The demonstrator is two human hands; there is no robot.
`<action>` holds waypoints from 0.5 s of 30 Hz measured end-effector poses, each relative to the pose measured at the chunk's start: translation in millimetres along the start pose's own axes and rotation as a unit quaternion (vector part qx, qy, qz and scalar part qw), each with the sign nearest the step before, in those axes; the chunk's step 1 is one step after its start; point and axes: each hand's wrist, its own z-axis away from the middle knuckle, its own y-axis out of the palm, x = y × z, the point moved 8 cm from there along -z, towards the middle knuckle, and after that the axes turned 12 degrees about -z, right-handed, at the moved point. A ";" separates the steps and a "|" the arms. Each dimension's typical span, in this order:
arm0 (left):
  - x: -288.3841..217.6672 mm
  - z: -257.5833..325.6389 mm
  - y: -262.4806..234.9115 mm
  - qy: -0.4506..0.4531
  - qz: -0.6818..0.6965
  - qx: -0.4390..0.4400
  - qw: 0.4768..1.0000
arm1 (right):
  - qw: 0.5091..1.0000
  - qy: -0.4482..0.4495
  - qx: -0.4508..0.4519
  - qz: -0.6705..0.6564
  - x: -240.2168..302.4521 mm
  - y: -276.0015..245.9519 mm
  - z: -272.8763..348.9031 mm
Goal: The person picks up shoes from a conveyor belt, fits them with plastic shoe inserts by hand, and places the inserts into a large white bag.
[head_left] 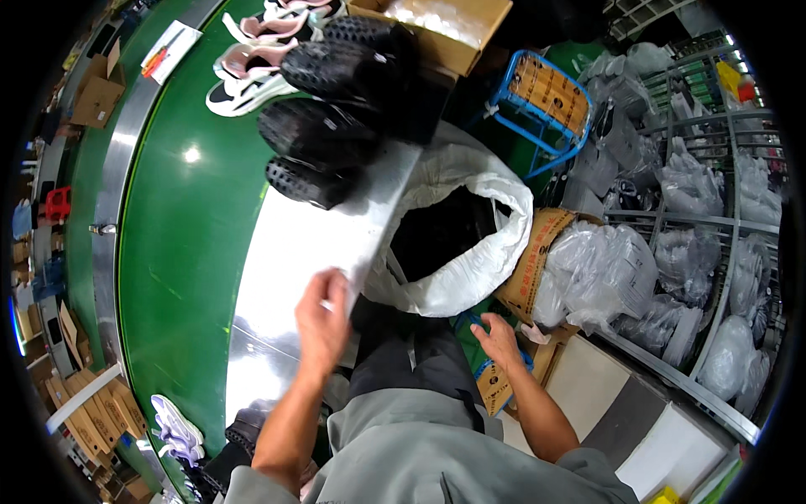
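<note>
Both hands were well apart near the centre of the frame: the left hand (pixel 325 309) was over the silvery table (pixel 294 223), fingers loosely curled and blurred, so I could not tell whether it pinched anything or touched the metal; the right hand (pixel 501 342) was half-spread with nothing in it, beside the blue-framed stool (pixel 494 385) below right of centre. Above and between them, the white sack (pixel 457 290) stood open-mouthed beside the table's right edge, dark inside. In my judgement, good handling here called for relaxed fingers and slow reaches, keeping wrists clear of the metal edge and of the sack's limp rim, which could fold inward if caught. Counting outward, I made out one sack, one table and four black shoes (pixel 332 71) at upper centre, overlapping enough that more could have been hidden. At least three white-and-pink shoes (pixel 243 94) lay left of them on the green surface (pixel 185 252). One open carton (pixel 483 29) showed at the top, another stool (pixel 550 92) at upper right, and one brown carton (pixel 533 256) right of centre, beside clear bags (pixel 600 273) too jumbled to count. At least one lavender shoe (pixel 178 430) lay at lower left.
</note>
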 end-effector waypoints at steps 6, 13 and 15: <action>50.8 72.4 213.5 0.170 -0.233 0.261 0.921 | 0.955 -0.212 0.065 0.196 -24.9 29.5 -92.9; 146.8 18.4 387.9 0.148 -0.296 0.260 0.907 | 0.904 -0.300 0.025 0.302 -48.0 60.8 -220.1; 168.7 25.6 416.5 0.086 -0.301 0.319 0.894 | 0.895 -0.321 -0.008 0.309 -68.8 54.6 -227.1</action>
